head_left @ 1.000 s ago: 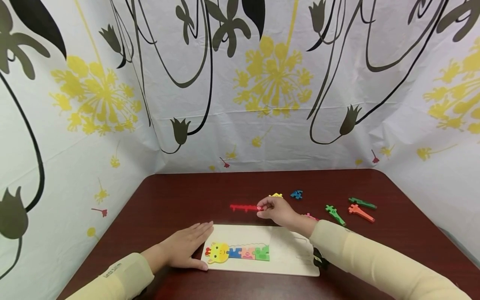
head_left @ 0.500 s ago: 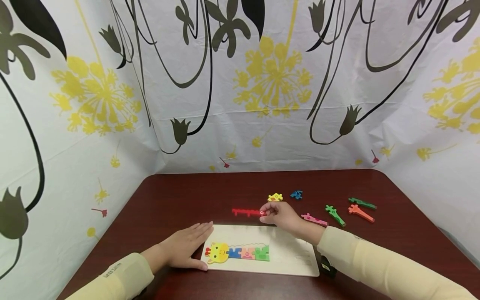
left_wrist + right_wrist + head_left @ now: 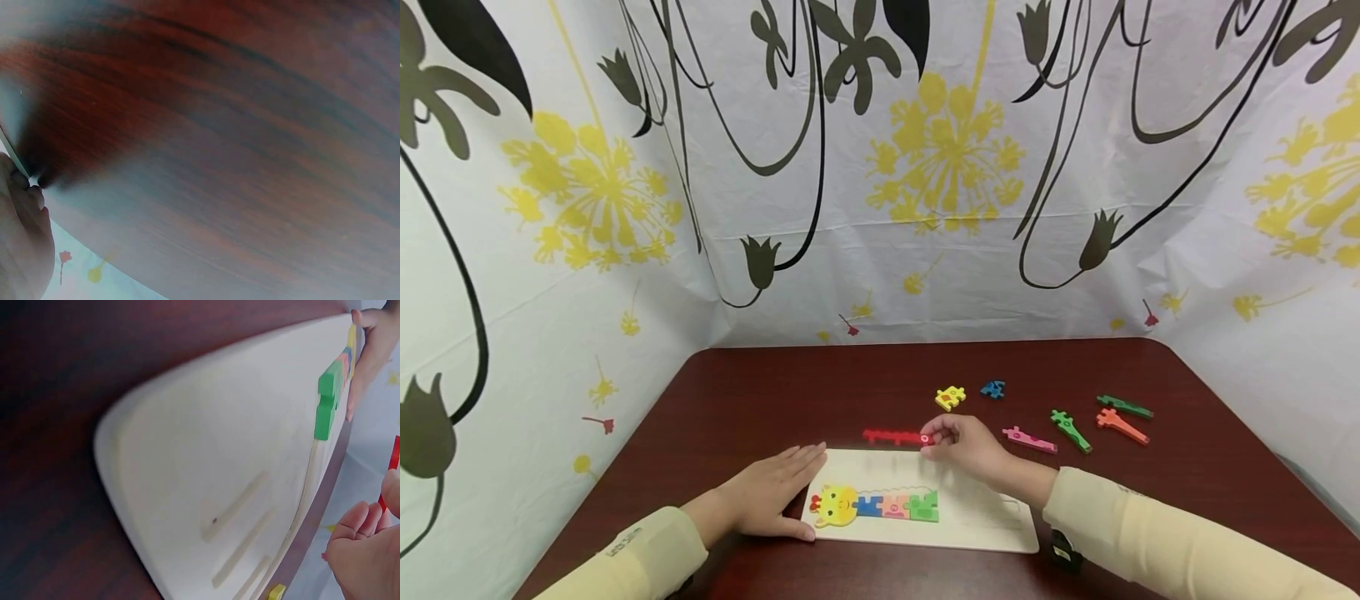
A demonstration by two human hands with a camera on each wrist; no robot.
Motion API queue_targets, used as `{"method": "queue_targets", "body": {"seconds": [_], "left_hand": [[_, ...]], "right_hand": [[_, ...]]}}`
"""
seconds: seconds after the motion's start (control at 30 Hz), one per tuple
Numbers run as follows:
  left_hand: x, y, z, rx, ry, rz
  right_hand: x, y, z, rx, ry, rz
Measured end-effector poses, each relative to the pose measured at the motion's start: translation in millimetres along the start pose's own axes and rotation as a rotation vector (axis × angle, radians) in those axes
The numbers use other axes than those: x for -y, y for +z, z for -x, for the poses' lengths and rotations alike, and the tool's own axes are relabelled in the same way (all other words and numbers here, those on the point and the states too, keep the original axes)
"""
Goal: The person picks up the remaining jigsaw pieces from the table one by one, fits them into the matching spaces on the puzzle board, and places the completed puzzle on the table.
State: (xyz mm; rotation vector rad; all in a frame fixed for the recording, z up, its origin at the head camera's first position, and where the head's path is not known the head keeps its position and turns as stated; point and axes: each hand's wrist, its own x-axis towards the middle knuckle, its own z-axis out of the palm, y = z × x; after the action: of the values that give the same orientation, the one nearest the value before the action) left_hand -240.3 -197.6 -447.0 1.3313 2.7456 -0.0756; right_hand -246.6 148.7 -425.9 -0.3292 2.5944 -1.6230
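My right hand (image 3: 966, 446) pinches the right end of a long red puzzle piece (image 3: 891, 437) over the back edge of a pale wooden puzzle board (image 3: 985, 525). In the right wrist view the red piece shows at the far right between thumb and fingers. My left hand (image 3: 775, 492) lies flat with straight fingers at the board's left edge. Set in the board are a yellow giraffe head (image 3: 835, 506), then a blue piece (image 3: 870, 506), a pink piece (image 3: 895, 507) and a green piece (image 3: 924, 506). Carved slots show in the board's right part in the right wrist view.
Loose on the dark table (image 3: 760, 392) behind and right of the board lie a yellow piece (image 3: 951, 397), a blue piece (image 3: 993, 389), a pink leg-shaped piece (image 3: 1029, 439), two green ones and an orange one (image 3: 1122, 426). A patterned cloth (image 3: 850, 167) hangs behind.
My right hand has drawn the red puzzle piece toward the board, from above its back edge down to it. The yellow and pink loose pieces have come into full view. My left hand has stayed put.
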Motion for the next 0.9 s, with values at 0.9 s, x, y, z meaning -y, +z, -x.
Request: {"method": "queue_targets", "body": {"seconds": [0.9], "left_hand": [[2.3, 5.3, 0.3, -0.046, 0.027, -0.116]], "right_hand": [[-1.3, 14.6, 20.8, 0.077, -0.041, 0.0]]}}
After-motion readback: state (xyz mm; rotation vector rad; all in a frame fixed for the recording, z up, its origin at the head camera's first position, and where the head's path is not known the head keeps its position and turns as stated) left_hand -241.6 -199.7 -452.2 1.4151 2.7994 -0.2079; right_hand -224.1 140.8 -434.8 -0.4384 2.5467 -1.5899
